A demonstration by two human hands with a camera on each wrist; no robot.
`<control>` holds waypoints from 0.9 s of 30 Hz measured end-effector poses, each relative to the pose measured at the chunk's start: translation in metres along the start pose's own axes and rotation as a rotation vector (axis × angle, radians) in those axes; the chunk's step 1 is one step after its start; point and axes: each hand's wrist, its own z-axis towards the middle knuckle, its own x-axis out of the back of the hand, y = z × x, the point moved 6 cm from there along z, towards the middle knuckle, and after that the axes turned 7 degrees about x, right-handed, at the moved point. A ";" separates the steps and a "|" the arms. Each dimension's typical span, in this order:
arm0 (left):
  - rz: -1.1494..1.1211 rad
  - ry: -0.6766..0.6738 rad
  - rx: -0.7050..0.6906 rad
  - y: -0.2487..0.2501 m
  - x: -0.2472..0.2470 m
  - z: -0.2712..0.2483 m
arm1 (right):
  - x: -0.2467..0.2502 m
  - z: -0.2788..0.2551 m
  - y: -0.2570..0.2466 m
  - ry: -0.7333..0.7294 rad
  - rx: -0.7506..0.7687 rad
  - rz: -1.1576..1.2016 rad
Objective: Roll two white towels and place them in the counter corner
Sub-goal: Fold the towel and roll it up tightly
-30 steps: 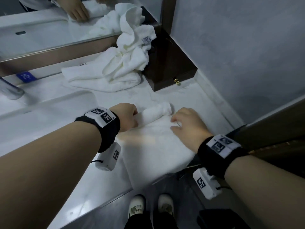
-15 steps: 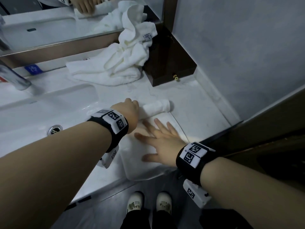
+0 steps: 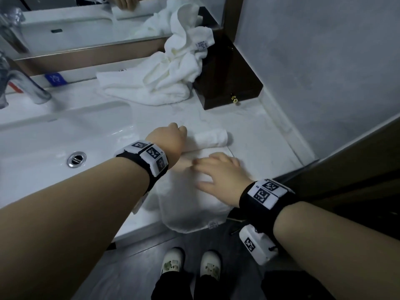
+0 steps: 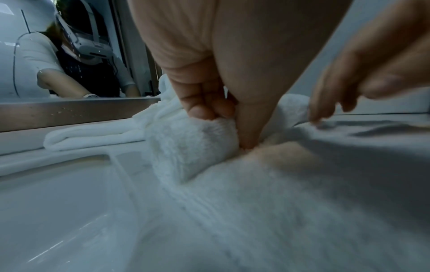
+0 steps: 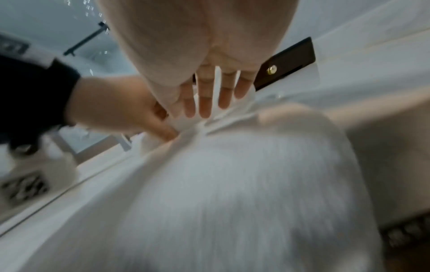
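A white towel (image 3: pixel 190 204) lies spread on the marble counter, its far end wound into a short roll (image 3: pixel 213 137). My left hand (image 3: pixel 173 135) grips the left end of that roll (image 4: pixel 193 145), with fingers and thumb curled round it. Flat on the unrolled part, just in front of the roll, rests my right hand (image 3: pixel 218 169) with straight, spread fingers (image 5: pixel 204 103). A second white towel (image 3: pixel 164 76) sits crumpled at the back of the counter, leaning on a dark wooden box (image 3: pixel 227 83) in the corner.
A white sink basin (image 3: pixel 54 148) with a drain and a chrome tap (image 3: pixel 26 83) lies to the left. The mirror (image 3: pixel 75 22) runs along the back and a grey wall (image 3: pixel 313 61) on the right. The towel's near edge hangs over the counter front.
My right hand left the roll's right end, opened flat on the towel's spread part, then slid a little to the right. The left hand kept its grip on the roll.
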 end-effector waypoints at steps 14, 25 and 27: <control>-0.020 -0.135 -0.124 -0.005 -0.001 -0.017 | 0.085 0.050 0.035 -0.037 -0.235 0.032; -0.476 -0.132 0.000 -0.033 -0.004 -0.001 | 0.071 0.075 0.007 -0.513 -0.128 -0.449; -0.517 -0.163 0.014 -0.042 -0.008 0.000 | 0.069 0.075 0.006 -0.545 -0.112 -0.497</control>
